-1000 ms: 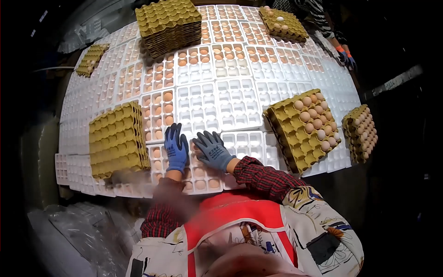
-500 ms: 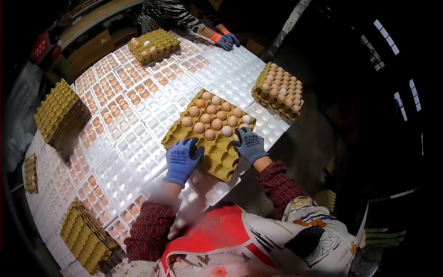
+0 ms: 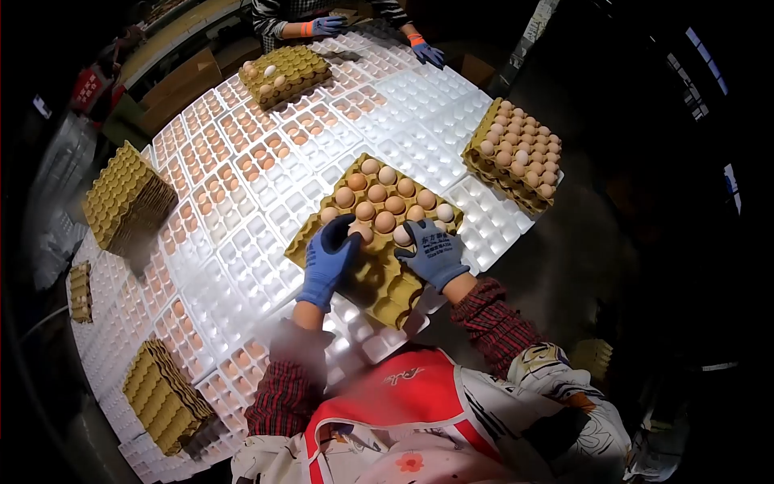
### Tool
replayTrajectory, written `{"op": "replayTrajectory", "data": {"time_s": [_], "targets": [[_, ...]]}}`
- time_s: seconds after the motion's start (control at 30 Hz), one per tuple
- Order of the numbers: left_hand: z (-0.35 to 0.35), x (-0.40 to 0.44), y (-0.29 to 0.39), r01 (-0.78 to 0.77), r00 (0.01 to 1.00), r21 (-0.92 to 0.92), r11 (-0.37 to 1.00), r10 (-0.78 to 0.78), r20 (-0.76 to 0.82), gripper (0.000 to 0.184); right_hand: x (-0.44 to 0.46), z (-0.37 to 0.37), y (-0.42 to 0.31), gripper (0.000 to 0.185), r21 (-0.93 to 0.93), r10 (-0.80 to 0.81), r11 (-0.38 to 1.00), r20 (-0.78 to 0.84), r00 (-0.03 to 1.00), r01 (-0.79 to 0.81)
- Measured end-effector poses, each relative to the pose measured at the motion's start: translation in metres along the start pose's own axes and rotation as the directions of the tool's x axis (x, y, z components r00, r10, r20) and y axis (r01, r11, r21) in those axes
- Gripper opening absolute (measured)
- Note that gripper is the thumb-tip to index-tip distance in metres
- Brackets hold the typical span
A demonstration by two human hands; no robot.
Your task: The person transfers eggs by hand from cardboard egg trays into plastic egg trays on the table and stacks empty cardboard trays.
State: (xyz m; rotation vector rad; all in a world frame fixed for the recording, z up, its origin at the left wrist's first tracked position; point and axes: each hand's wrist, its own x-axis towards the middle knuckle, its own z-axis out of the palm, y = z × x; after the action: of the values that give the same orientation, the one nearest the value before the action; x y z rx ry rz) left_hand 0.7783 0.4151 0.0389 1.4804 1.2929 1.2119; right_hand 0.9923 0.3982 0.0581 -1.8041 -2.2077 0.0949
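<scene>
My left hand (image 3: 329,262), in a blue glove with dark fingertips, has its thumb and fingers curled round an egg (image 3: 360,233) at the near edge of the filled rows. Beside it, my right hand (image 3: 434,253), in a grey-blue glove, closes its fingers at another egg (image 3: 401,235). Both hands are over a yellowish pulp tray (image 3: 389,297) on a stack. Brown and pale eggs fill its far part, while the cups nearest my body are bare. White plastic trays (image 3: 242,250) with square cups lie under and around the stack.
Another egg-filled stack (image 3: 516,153) stands at the right edge. Pulp trays (image 3: 129,194) are piled at the left, with another stack (image 3: 165,395) nearer. Across the table, a co-worker's gloved hands (image 3: 426,50) are near a tray stack (image 3: 286,73) holding a few eggs.
The view has swung right. My hands left the white trays for the pulp tray, then moved from its sides inward onto the eggs. The co-worker's hands have moved apart.
</scene>
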Motion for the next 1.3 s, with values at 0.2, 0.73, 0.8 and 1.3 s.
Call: {"op": "replayTrajectory", "data": {"time_s": [0.2, 0.73, 0.8, 1.3], "targets": [[-0.01, 0.023, 0.004, 0.136, 0.98, 0.474, 0.87, -0.19, 0.067, 0.043, 0.013, 0.014, 0.005, 0.026, 0.096, 0.014, 0.995, 0.009, 1.0, -0.015], [-0.037, 0.039, 0.01, 0.168, 0.979, 0.81, 0.562, -0.194, -0.069, 0.044, 0.077, -0.004, 0.012, 0.039, -0.144, -0.485, 0.83, 0.288, 0.826, 0.538], [-0.015, 0.054, 0.013, 0.076, 0.949, 0.961, 0.267, -0.315, 0.013, 0.048, 0.077, 0.004, 0.006, 0.028, -0.163, -0.555, 0.799, 0.173, 0.814, 0.579], [-0.244, -0.208, -0.111, 0.725, 0.64, 0.49, 0.484, -0.213, -0.738, 0.046, 0.013, 0.046, -0.15, 0.046, 0.667, -0.56, 0.664, 0.141, 0.816, 0.34]]}}
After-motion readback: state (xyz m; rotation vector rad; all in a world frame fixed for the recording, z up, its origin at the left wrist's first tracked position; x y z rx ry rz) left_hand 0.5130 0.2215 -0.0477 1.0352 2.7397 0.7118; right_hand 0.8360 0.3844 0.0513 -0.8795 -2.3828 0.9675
